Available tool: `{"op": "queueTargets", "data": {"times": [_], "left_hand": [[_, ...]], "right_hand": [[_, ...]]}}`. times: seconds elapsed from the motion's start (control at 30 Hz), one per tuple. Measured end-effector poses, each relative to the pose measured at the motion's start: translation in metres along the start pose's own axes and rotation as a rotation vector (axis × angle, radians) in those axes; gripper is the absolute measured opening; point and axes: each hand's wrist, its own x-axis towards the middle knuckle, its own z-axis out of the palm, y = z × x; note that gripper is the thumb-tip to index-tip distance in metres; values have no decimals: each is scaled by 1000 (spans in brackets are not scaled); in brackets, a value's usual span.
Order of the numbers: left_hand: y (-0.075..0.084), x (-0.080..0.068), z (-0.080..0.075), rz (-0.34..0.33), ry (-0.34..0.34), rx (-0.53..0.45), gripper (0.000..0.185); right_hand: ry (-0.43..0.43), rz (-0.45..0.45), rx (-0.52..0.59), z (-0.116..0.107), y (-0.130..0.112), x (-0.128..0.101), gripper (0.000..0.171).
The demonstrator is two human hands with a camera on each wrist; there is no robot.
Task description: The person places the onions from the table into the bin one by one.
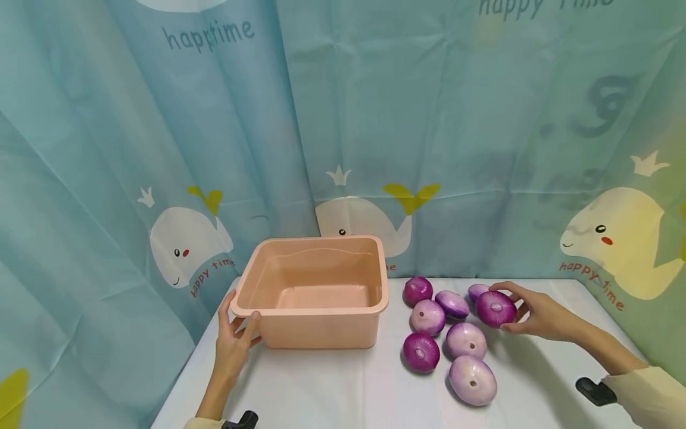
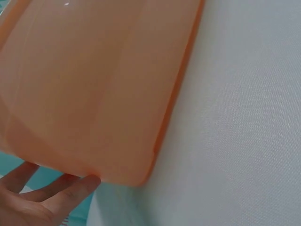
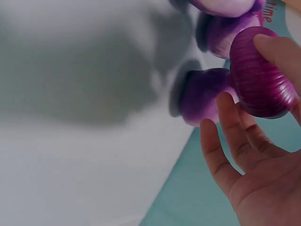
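My right hand [image 1: 541, 314] pinches a dark purple onion [image 1: 495, 309] between thumb and fingers, raised over the table's right side. In the right wrist view the thumb lies across this onion [image 3: 258, 75], and a paler onion [image 3: 202, 96] sits just behind the fingertips. At the left, my left hand [image 1: 233, 345] grips the front left corner of a pink plastic basin [image 1: 321, 330], thumb at the rim and fingers against the side wall. The left wrist view shows the fingertips touching the basin wall [image 2: 94, 94]. Inside the basin, the visible floor is bare.
Several more onions lie grouped right of the basin, among them a dark one [image 1: 421, 352] and a pale one [image 1: 473, 380] nearest the front. The white table [image 1: 321, 393] ends at a blue-green curtain [image 1: 375, 119] printed with whales, close behind the basin.
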Motion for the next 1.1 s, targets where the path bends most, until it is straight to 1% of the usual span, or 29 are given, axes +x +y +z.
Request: {"op": "queueTargets", "data": {"times": [0.27,0.47,0.57,0.77,0.97,1.1], "left_hand": [[-1,1,2,6,7,-11,74],[-1,1,2,7,5,-12,73],[-1,1,2,2,9,-4,72],[-1,1,2,15,11,-2,72],[-2,1,3,19,16,7,71],[-2,1,3,17,21,7,70]], "right_hand": [[19,89,37,-18,-12,18,73],[62,136,58,-26,-21,34,73],[85,132,67,-29,-25,41,72],[127,107,25,-31,-32,52,71],[125,95,-18,-32,-38,65,72],[117,69,-14,-34,-43,78,71]]}}
